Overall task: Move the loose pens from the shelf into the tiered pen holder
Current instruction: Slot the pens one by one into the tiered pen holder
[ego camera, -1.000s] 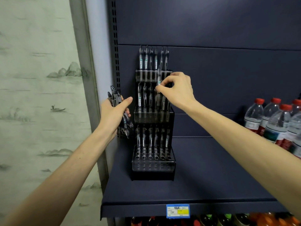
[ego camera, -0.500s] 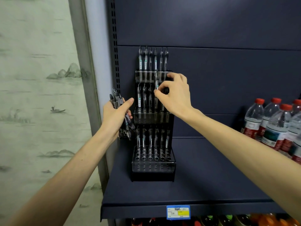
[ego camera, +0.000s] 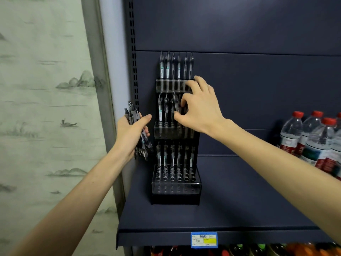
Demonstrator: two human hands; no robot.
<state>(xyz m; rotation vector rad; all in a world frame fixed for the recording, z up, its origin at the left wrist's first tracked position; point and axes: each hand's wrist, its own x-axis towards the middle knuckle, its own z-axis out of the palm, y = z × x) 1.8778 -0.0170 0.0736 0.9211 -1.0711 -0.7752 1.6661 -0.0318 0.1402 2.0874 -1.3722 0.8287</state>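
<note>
A dark blue shop shelf (ego camera: 230,209) is seen from above, with a black three-tiered pen holder (ego camera: 176,189) standing upright on it against the back panel. Each tier is filled with a row of pens standing upright: six in the top tier (ego camera: 176,68), a row in the middle tier (ego camera: 165,110) partly hidden by a hand, and six in the bottom tier (ego camera: 174,157). In front of the bottom row, empty round slots can be seen.

A bundle of loose pens (ego camera: 137,130) is gripped by the left hand (ego camera: 132,134), just beside the holder's left edge; the fingers and thumb are curled round the bundle, with the pen caps sticking up above the fist and the tips showing below it.

The right hand (ego camera: 200,109) is held in front of the middle tier. Its thumb and forefinger are curled together at a pen (ego camera: 176,105) standing in that tier, apparently pinching it, though the contact is blurred; the other fingers are spread up over the right end of the top tier.

Clear water bottles with red caps (ego camera: 310,139) are lined up at the right of the shelf. A blue and yellow price label (ego camera: 204,240) is fixed to the shelf's front edge. A wall painted with a misty landscape (ego camera: 46,108) is seen at the left.
</note>
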